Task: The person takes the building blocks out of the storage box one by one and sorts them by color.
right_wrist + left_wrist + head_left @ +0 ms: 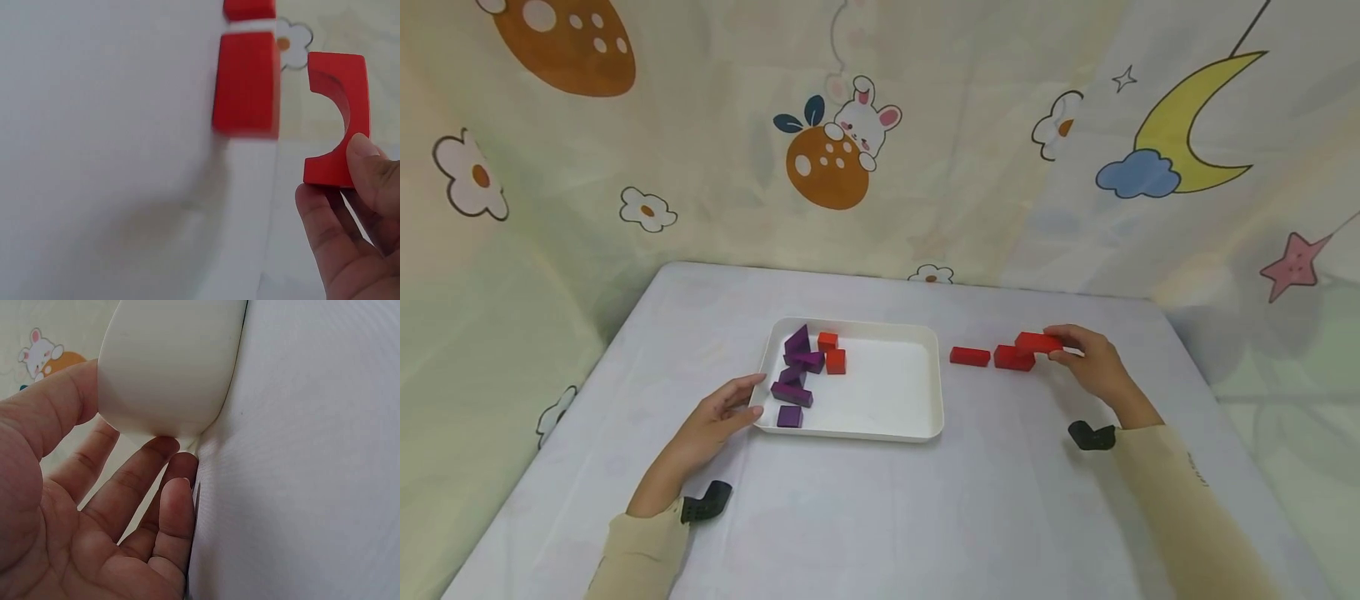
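My left hand holds the left side of a white tray, thumb at its rim and other fingertips against the outside wall. On the far right, my right hand pinches a red arch-shaped block between thumb and fingers. The right wrist view shows the half-round cutout of this arch block. Below and left of it sits a red rectangular block, partly overlapped by the arch in the head view. A longer red block lies between that one and the tray.
Inside the tray's left part are several purple blocks, including a triangular one, and two orange-red blocks. A white cloth covers the table. Behind it hangs a patterned curtain.
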`<state>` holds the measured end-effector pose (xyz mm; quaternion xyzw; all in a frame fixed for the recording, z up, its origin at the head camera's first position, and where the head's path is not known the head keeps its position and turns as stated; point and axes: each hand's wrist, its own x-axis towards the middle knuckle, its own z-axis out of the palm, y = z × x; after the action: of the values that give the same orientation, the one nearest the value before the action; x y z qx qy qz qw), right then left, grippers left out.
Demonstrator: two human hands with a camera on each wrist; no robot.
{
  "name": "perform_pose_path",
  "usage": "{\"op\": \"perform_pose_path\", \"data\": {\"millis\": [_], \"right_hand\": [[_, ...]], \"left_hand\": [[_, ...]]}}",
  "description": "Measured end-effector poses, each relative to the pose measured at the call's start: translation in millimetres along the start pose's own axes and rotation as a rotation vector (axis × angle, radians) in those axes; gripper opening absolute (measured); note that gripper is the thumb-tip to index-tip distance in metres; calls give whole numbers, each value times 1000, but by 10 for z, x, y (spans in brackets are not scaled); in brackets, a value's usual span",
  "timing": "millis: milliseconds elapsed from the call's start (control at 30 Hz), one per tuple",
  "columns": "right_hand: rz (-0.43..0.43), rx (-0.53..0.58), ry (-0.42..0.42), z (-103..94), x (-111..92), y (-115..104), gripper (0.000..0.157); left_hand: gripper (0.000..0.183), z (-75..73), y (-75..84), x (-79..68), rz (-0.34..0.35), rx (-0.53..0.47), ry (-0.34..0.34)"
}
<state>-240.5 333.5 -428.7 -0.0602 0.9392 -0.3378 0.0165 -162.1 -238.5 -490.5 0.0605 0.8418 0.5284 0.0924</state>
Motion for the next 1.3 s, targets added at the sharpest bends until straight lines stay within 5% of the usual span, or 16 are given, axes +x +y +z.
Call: {"op": "perform_pose_path", "data": {"millis": [333,767,933,1100,1300], "right_hand": [[60,-44,2,-69,-17,302,47],[134,-45,-54,12,-7,395,51],[131,-76,-33,-22,-15,190,60],[35,-84,5,3,-14,-208,58],[-68,114,-17,235,84,-659,51]], "left_hand": [[59,-17,9,-23,10,-15,6],[59,-1,2,-17,-11,-32,3],[59,-12,-6,-12,-24,-33,3],[59,-15,-9,1,-18,-32,3],[59,-11,13,1,-16,-30,2]]}}
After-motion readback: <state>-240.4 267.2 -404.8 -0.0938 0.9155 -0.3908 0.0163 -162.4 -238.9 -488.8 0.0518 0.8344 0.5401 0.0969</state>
